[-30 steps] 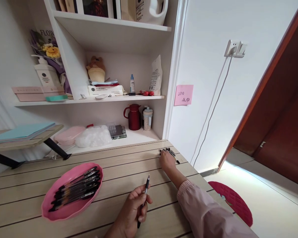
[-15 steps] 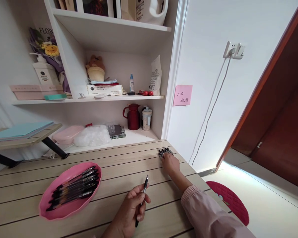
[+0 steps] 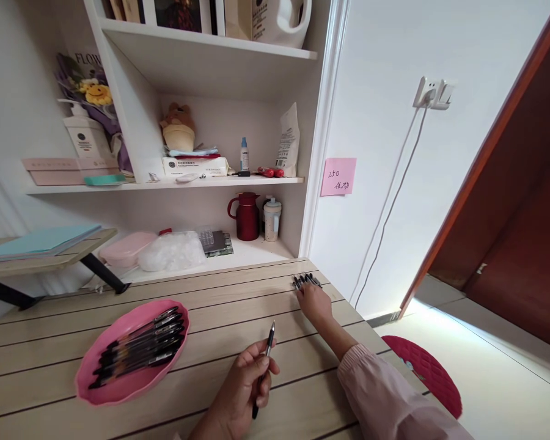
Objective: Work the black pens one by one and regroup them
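Observation:
My left hand [image 3: 244,386] is closed around a pen [image 3: 270,342], held upright with its bare metal tip pointing up and its black end below the fingers. At the far right corner of the table, my right hand [image 3: 315,300] reaches down onto a small row of black pens or pen caps [image 3: 308,278]. Its fingers look curled, but their tips and anything between them are hidden by the back of the hand. To the left, a pink scalloped tray [image 3: 88,374] holds several black pens [image 3: 140,348] lying side by side.
The wooden table [image 3: 220,318] backs onto white shelves [image 3: 211,186]. Below stand a red jug [image 3: 247,217], a cup [image 3: 272,220] and a clear plastic bag [image 3: 172,250]. A small stand [image 3: 50,260] rises at left. A red mat [image 3: 421,370] lies on the floor at right.
The whole view has shifted very slightly. Both hands stay in nearly the same places, the left still holding the pen and the right still at the row of black pieces.

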Motion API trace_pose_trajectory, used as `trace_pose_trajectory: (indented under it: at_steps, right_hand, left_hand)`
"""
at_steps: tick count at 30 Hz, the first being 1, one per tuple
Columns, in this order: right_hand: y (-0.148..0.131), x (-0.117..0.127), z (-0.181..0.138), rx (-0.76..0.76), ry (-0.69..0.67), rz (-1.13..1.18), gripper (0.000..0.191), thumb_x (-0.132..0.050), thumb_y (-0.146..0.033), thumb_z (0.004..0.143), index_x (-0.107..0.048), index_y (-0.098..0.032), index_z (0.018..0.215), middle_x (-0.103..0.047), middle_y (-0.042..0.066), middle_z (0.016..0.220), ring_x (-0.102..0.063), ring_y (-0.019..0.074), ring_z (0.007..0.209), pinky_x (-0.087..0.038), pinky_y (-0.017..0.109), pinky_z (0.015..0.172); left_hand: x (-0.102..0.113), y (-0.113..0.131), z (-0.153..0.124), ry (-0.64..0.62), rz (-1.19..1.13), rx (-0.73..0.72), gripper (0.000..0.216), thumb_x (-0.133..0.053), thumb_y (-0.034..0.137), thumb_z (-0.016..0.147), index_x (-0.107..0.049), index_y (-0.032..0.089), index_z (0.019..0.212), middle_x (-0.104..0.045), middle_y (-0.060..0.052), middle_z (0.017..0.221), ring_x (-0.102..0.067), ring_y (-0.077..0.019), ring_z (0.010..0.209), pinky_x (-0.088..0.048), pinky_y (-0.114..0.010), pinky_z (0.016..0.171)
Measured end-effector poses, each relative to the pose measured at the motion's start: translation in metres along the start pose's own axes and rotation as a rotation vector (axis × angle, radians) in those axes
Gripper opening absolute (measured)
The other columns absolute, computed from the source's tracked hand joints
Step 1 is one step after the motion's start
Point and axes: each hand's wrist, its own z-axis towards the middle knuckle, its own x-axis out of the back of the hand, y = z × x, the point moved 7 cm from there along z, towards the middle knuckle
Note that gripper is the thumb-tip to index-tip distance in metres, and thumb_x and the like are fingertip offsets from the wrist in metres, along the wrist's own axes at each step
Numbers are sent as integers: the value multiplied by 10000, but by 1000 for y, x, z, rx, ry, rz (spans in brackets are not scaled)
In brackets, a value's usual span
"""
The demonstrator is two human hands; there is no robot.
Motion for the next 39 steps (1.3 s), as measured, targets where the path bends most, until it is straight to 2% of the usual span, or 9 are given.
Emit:
trace_pose_trajectory:
  at_steps: [5,7,9,12,18,25,28,32,39]
  right_hand:
    - [-33,-32,-51,82,-277,373,499,-270,-529,837,-612,-171,771,-636,48,701,-557,112,551,-365,218,485]
    - [-47,-49,-73,47,-432,834,482,-409,-592,754,-578,-143,709,-600,36,620,-513,96,495,-321,203,445]
    - [-55,-56,-86,15,-436,1104,432,-586,-567,636,-523,-140,608,-533,-7,511,-437,70,434,-274,195,424]
    - [-55,-60,-90,-22,-344,1258,397,-693,-486,554,-476,-153,544,-472,-45,439,-356,46,395,-235,194,414]
    - [-54,-63,-91,-91,-401,1422,330,-710,-402,569,-498,-150,559,-492,-39,448,-345,43,381,-217,196,400]
    - [-53,-64,-93,-133,-470,1456,350,-690,-439,590,-564,-123,671,-585,11,604,-461,60,474,-343,196,481]
    - [-51,-65,-93,-145,-460,1390,376,-676,-478,594,-511,-142,623,-540,-18,508,-428,55,425,-311,188,443]
    - [-55,-60,-92,-34,-440,1385,371,-708,-436,563,-482,-142,548,-471,-44,418,-354,36,379,-243,181,406]
    - [-51,-65,-92,-124,-470,1421,360,-690,-457,586,-524,-139,614,-527,-26,502,-424,53,428,-325,190,449]
  left_hand:
    - [0,6,-1,27,10,-88,353,-601,266,693,-520,186,1027,-528,8,712,-368,-30,434,-202,-161,371]
    - [-1,6,-1,32,13,-101,349,-603,270,691,-514,189,1019,-521,13,715,-371,-31,440,-214,-162,377]
    - [0,5,-1,48,20,-103,356,-609,273,685,-506,191,1016,-517,18,715,-370,-31,441,-219,-163,380]
    - [2,3,1,83,41,-96,369,-620,280,671,-499,189,1007,-510,26,696,-346,-25,421,-193,-164,369]
    - [1,2,2,69,46,-56,367,-627,292,651,-483,201,976,-507,41,651,-288,-13,384,-122,-161,362]
    - [-2,2,2,25,4,-15,307,-590,283,695,-461,215,965,-484,55,633,-218,2,369,-81,-154,369]
    - [-1,2,3,32,18,-43,257,-568,291,718,-471,202,939,-480,51,636,-224,4,374,-88,-155,371]
    - [1,0,3,39,39,-30,235,-558,283,726,-463,200,925,-484,48,637,-226,4,377,-91,-154,373]
    - [1,-1,4,35,62,-40,215,-534,284,744,-465,196,928,-481,45,644,-237,2,383,-96,-154,372]
